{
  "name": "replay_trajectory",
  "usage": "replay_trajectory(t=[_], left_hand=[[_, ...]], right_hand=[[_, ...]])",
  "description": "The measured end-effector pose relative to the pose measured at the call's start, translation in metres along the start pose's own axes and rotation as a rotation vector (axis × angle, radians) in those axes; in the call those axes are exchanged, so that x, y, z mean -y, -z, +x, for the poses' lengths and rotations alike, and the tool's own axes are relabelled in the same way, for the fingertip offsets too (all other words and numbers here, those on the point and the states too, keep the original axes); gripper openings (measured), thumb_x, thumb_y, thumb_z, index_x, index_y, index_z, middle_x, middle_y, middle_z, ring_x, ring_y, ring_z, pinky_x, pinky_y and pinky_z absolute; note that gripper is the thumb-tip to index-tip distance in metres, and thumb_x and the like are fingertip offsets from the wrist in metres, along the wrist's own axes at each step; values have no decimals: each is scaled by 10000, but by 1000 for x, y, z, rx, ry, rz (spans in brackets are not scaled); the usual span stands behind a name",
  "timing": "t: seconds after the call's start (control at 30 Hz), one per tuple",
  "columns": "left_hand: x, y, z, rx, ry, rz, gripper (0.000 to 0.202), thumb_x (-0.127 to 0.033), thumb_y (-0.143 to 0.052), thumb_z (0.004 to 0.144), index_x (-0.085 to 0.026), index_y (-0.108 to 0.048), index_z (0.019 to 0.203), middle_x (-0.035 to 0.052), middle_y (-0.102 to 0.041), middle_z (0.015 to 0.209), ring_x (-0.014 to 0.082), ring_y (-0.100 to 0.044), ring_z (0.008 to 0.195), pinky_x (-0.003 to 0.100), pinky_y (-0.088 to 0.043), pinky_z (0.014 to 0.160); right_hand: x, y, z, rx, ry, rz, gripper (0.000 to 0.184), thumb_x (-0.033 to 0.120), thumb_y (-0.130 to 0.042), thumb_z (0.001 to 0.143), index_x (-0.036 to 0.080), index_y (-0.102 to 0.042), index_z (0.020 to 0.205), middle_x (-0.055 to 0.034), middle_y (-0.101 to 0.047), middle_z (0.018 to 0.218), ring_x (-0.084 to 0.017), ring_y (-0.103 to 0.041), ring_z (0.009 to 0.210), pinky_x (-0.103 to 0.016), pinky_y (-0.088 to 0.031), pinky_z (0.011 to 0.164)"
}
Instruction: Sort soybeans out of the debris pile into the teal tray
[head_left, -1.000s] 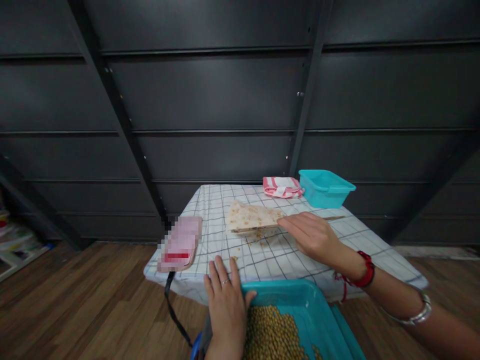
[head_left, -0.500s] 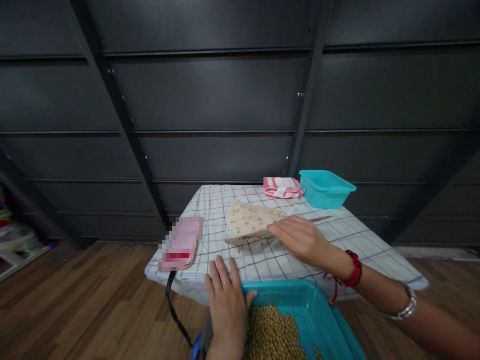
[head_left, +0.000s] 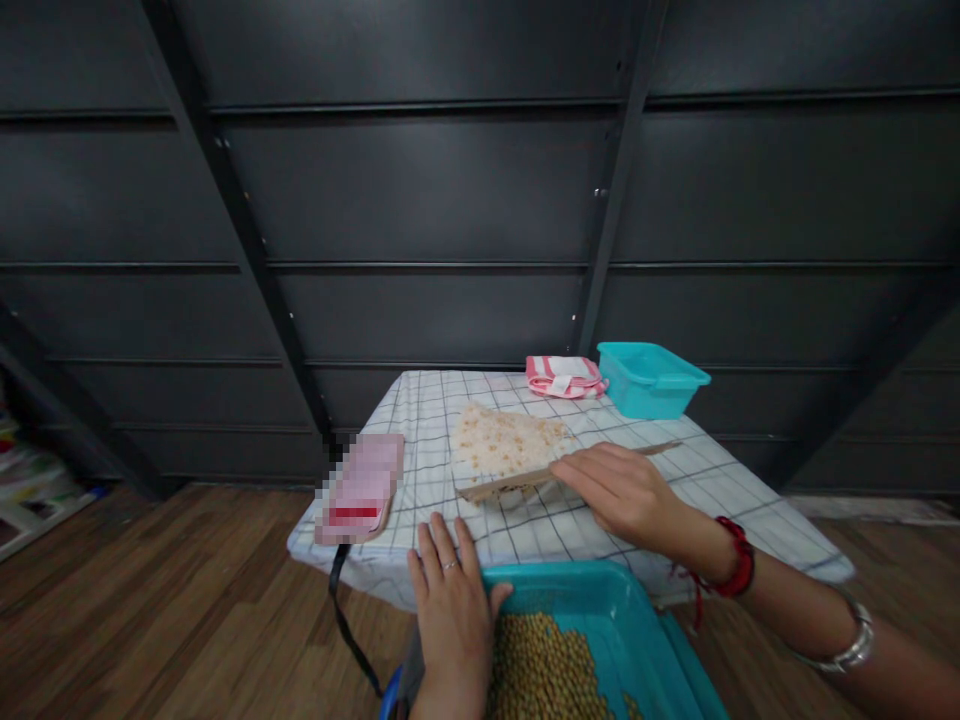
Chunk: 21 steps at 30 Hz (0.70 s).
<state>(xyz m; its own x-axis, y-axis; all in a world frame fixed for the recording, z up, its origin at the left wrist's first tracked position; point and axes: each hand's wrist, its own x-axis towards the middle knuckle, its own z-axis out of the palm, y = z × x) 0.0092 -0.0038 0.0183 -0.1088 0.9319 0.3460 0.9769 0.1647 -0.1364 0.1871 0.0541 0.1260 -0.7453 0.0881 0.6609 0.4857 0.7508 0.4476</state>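
My right hand (head_left: 619, 488) rests closed on a thin wooden stick (head_left: 510, 483) that lies across the checked tablecloth (head_left: 675, 480), at the near edge of a spread of small tan beans (head_left: 504, 442). A few beans sit right under the stick. My left hand (head_left: 451, 605) lies flat with fingers spread on the near left rim of a teal tray (head_left: 634, 620) filled with the same tan beans (head_left: 544, 670). A ring shows on one left finger; a red cord and a metal bangle are on my right wrist.
A smaller teal tub (head_left: 651, 378) and a folded pink-and-white cloth (head_left: 564, 375) sit at the table's far edge. A pink blurred object (head_left: 361, 487) with a black strap lies at the near left corner. Dark metal wall panels rise behind; wooden floor surrounds the table.
My right hand has drawn the stick toward me and slightly right, gathering the loose beans that lay in front of the pile under its edge. My left hand stays on the tray rim.
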Motion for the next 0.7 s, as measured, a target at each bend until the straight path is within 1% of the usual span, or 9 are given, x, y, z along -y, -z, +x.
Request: replay_trajectory(t=[0.1, 0.23, 0.37, 0.57, 0.7], left_hand=[[0, -1, 0, -20, -6, 8, 730, -480, -611, 614, -85, -437, 1203, 237, -405, 1285, 373, -365, 1180, 491, -362, 938], [0, -2, 0, -33, -12, 10, 730, -494, -606, 612, -90, -447, 1198, 234, -406, 1287, 370, -363, 1183, 494, -365, 932], [-1, -1, -1, -13, -3, 7, 729, -478, -616, 609, -90, -443, 1201, 233, -403, 1290, 368, -364, 1183, 491, -361, 938], [0, 1, 0, 1, -3, -9, 742, -500, -603, 612, -85, -436, 1205, 237, -398, 1291, 374, -360, 1184, 492, -360, 940], [1, 1, 0, 8, 0, -10, 742, -496, -606, 611, -87, -434, 1206, 235, -398, 1292, 376, -360, 1183, 499, -358, 939]], right_hand=[[-1, -7, 3, -6, -6, -38, 273, 9, -346, 787, 103, -555, 936, -68, -637, 767, -143, -550, 702, -286, -441, 617], [-1, -14, 5, 25, 2, -64, 230, 51, -373, 815, 110, -573, 913, -59, -635, 739, -142, -547, 691, -283, -439, 621], [1, -8, 4, 53, 13, -63, 227, 48, -366, 823, 99, -573, 899, -64, -634, 742, -140, -543, 682, -281, -436, 615], [4, 4, 1, 41, 22, -54, 201, 40, -387, 815, 84, -563, 902, -72, -635, 743, -147, -549, 690, -283, -436, 616], [6, 7, 1, 52, 4, -19, 226, 27, -357, 814, 88, -559, 896, -69, -637, 744, -148, -556, 703, -284, -438, 616]])
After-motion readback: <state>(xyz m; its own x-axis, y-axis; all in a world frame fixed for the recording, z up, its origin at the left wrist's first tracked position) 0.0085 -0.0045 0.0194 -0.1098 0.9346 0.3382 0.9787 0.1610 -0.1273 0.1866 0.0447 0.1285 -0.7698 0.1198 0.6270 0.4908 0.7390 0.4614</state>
